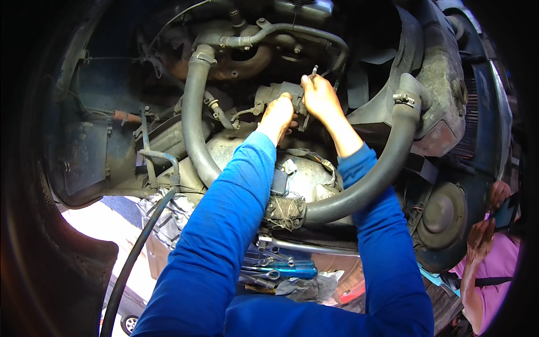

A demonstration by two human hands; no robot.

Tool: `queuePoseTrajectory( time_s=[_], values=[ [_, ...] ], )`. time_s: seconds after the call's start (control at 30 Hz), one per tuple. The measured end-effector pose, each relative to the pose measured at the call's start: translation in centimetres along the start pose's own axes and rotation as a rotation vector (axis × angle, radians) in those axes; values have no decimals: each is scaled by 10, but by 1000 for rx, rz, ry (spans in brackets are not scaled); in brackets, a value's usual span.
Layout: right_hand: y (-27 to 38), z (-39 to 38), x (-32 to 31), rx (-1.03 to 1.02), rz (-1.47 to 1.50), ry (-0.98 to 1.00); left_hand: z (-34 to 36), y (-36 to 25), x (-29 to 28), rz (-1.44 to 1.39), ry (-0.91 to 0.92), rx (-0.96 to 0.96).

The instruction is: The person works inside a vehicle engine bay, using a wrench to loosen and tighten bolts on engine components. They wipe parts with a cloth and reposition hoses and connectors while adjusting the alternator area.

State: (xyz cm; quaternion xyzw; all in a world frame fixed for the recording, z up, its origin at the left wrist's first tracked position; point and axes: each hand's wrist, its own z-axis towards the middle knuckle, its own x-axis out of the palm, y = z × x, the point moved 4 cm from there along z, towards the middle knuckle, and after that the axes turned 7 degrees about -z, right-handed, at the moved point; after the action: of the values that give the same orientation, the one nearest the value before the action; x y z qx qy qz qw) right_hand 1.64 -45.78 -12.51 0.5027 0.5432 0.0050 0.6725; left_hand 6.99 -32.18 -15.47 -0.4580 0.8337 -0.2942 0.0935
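My left hand [278, 115] is closed at the lower left side of a grey metal component [270, 92] deep in the engine bay; what its fingers grip is hidden. Just right of it, my right hand [319, 98] is closed round a slim metal tool [314, 71], its tip pointing up beside that component. A curved thick hose [196, 101] runs down left of my hands, and another hose [387, 163] passes over my right forearm. A small fitting [236, 121] sits left of my left hand.
Wrenches [281, 268] lie on a cardboard surface [342, 264] below the engine. A radiator housing [441, 106] and a round horn-like part [441, 213] are at right. A person in pink [502, 264] holds a dark device at the far right. A hanging black hose [135, 253] is at left.
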Motion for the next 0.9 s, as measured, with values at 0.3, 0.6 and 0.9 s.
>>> queuePoseTrajectory(
  time_s=[0.3,0.6,0.9],
  values=[
    [-1,-100,-7,-492,-23,-51,11,-1,-1,120,21,60],
    [-14,16,-1,112,-12,-6,9,3,1,12,52,-38],
    [1,-99,-11,-487,-57,-125,22,18,0,15,70,-10]
  ],
)
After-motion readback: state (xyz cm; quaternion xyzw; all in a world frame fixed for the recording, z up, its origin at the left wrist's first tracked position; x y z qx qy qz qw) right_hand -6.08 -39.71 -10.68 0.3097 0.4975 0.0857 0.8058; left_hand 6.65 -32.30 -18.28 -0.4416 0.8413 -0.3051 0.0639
